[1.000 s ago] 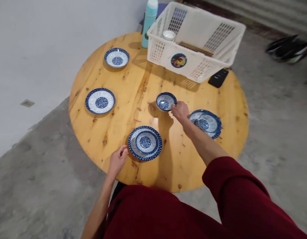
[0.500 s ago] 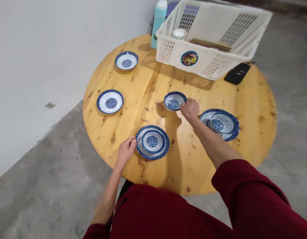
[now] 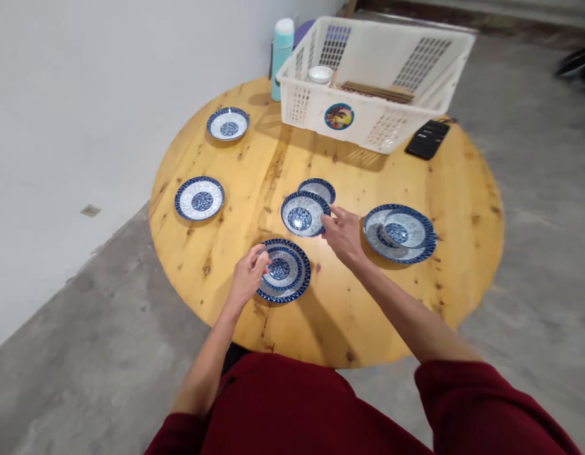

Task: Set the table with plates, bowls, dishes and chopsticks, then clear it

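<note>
Pinching a face-up dish [image 3: 302, 215], seen widest nine-to-three, the right hand [image 3: 343, 236] sits at its three o'clock; left hand [image 3: 247, 273], grip unclear, overlaps stacked plates [image 3: 283, 272].

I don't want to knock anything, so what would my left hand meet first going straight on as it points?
Most likely the small dish on the near plate, whose rim your left hand overlaps in view; depth is unclear, so it might pass above, toward the held dish in your right hand.
</note>
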A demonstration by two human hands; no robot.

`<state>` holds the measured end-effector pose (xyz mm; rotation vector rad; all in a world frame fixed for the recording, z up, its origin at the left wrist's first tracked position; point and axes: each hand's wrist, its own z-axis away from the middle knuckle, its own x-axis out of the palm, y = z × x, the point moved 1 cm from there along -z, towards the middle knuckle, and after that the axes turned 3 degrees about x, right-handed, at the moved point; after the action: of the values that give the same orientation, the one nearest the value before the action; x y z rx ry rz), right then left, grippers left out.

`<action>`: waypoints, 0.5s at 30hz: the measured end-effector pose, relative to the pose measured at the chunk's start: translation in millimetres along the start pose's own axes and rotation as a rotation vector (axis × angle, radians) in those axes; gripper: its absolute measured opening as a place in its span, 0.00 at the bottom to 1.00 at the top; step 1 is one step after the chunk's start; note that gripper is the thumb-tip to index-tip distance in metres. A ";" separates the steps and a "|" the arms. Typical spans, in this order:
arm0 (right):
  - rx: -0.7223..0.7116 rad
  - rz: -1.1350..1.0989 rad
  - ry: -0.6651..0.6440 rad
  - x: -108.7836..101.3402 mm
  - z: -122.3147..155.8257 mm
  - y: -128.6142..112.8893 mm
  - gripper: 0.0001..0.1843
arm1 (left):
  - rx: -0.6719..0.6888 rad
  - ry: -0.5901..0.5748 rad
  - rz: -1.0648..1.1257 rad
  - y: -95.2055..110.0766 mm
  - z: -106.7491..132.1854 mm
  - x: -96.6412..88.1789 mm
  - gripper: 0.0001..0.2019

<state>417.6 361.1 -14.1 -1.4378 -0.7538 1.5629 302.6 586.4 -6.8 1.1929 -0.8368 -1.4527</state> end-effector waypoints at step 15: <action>0.026 -0.048 -0.096 110.8 182.2 7.1 0.26 | 0.019 -0.041 -0.308 -47.8 94.2 -81.3 0.13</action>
<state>241.2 477.4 -43.6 -1.3241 -0.8152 1.6082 196.8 667.4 -6.9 1.3546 -0.7169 -1.7247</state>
